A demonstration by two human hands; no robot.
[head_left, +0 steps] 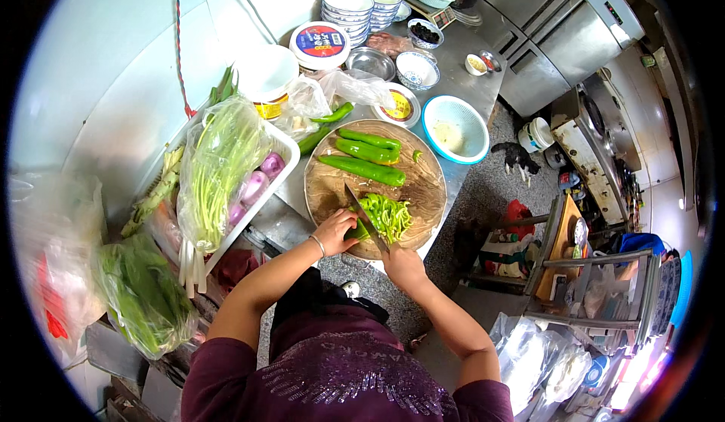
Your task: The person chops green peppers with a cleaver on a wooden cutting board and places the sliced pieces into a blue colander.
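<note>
A round wooden chopping board lies before me on a metal table. My right hand grips the handle of a kitchen knife, whose blade slants across the board beside my left hand. My left hand, with a bracelet at the wrist, holds a piece of green pepper against the board. Sliced green pepper lies heaped just right of the blade. Several long green peppers rest side by side farther up the board. The underside of the held piece is hidden by my fingers.
A blue-rimmed colander stands beyond the board's right edge. At left, a white basket holds bagged green stems and purple onions. Stacked bowls, a lidded tub and plastic bags stand behind. A cat is on the floor at right.
</note>
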